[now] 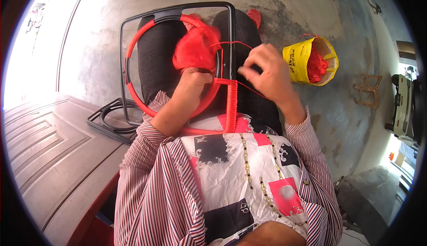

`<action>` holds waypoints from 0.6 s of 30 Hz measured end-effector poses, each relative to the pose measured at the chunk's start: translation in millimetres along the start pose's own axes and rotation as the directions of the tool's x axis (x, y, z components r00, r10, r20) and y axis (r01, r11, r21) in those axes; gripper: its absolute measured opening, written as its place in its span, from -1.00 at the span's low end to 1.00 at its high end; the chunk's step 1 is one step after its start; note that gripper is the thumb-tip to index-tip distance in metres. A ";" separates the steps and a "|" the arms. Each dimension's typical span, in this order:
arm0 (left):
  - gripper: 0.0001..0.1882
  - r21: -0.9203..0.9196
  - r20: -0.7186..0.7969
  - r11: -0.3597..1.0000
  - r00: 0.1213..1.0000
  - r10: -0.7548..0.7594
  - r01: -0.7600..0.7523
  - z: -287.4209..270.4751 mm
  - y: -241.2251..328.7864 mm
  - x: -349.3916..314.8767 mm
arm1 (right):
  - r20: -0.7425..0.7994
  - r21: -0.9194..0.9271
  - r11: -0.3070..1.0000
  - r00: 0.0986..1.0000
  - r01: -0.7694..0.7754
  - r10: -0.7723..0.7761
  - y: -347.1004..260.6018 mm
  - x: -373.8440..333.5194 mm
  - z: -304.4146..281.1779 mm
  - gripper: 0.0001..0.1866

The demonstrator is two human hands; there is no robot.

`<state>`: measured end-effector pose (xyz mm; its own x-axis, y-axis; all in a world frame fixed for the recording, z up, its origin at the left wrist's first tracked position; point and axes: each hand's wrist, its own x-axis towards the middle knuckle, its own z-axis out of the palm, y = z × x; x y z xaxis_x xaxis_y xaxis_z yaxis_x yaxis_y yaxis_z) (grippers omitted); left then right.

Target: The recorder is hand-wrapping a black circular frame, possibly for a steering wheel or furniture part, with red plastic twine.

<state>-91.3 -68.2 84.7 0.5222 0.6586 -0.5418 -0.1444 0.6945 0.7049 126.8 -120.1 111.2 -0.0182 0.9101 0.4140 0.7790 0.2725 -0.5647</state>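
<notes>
A black rectangular frame (233, 32) with a round inner ring rests across my lap. Red cord (231, 103) is wound tightly along its lower right bar, and red wrapping (138, 99) covers much of the ring. My left hand (195, 80) is closed at the ring's right side, just below a blurred red bundle (195, 50); what its fingers grip is hidden. Right of the frame, my raised right hand (269, 70) has curled fingers on a thin red cord (235, 42). That strand leads back toward the bundle, and another slants from the wound bar below the hand.
A yellow bag (299, 61) holding red cord (316, 63) stands on the concrete floor to the right. Beyond it is a small wooden stool (369, 90). At left, another black frame (111, 117) lies by a panelled grey surface (58, 152).
</notes>
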 end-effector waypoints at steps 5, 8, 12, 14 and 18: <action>-0.68 -0.035 0.072 0.997 0.995 -0.062 0.065 0.0 -2.2 3.9 | 0.108 -0.056 0.997 0.993 0.058 -0.052 -10.7 -14.1 27.4 -0.71; -0.64 -0.018 0.023 0.999 0.999 -0.049 0.050 4.5 1.5 3.1 | 0.105 -0.024 0.999 0.994 0.023 -0.020 -3.0 -14.8 17.4 -0.73; -0.72 -0.113 0.118 0.991 0.992 -0.054 0.068 0.6 1.0 5.8 | 0.160 0.514 0.786 0.939 -0.343 0.304 22.7 -26.8 -42.7 -0.81; -0.75 -0.104 0.119 0.992 0.991 -0.065 0.077 2.9 -0.2 7.6 | 0.070 0.735 0.620 0.940 -0.275 0.334 33.5 -47.4 -79.0 -0.76; -0.73 -0.121 0.088 0.991 0.995 -0.050 0.060 9.0 6.2 2.3 | -0.021 0.972 0.232 0.962 -0.045 0.274 62.1 -94.0 -148.6 -0.67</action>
<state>-83.5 -65.0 92.0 0.6003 0.5954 -0.5341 -0.2134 0.7628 0.6105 270.0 -235.2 143.4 0.2087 0.9433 0.2581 -0.4276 0.3254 -0.8434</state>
